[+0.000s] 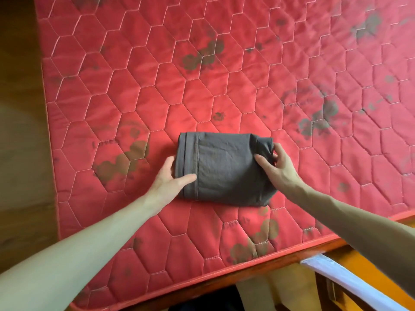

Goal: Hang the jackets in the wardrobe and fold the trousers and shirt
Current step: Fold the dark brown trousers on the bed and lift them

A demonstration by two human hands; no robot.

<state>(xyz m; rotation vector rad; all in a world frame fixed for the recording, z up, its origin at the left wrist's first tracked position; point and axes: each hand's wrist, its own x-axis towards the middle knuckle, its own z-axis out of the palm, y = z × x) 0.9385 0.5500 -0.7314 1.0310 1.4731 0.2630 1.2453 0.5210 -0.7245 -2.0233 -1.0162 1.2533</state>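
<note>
Our fingers (265, 162) on the right hand (277, 169) pinch the folded gray trousers (224, 169) in the middle of the frame; our left hand (170, 180) holds their left edge on the red mattress (157, 86).

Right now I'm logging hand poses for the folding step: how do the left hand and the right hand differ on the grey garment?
The left hand grips the folded grey garment's left edge, thumb on top and fingers tucked beneath; the right hand pinches the bunched fabric at its right end with curled fingers. The left edge is flat and seamed, the right end is rumpled. Both hold the garment on the red mattress.
</note>
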